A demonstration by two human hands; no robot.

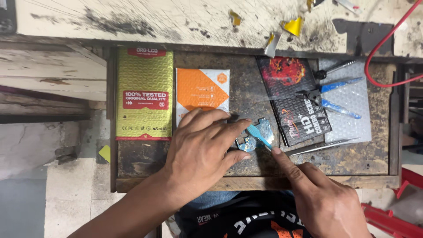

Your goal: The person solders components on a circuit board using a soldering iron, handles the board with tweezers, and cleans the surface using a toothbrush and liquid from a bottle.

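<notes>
Board near tray's front edge | my left hand flat, pinning it | right hand pinching blue pick onto it | prying looks barely begun, tweezers untouched

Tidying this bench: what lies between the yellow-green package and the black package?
In the head view, an orange-and-white pouch, then bare worn tabletop, separate the yellow-green package from the black package.

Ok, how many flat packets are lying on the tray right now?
3. A yellow-green packet lies at the left, an orange-and-white packet beside it with the left hand over its lower edge, and a black-and-red packet right of centre. More could hide under the hands.
</notes>
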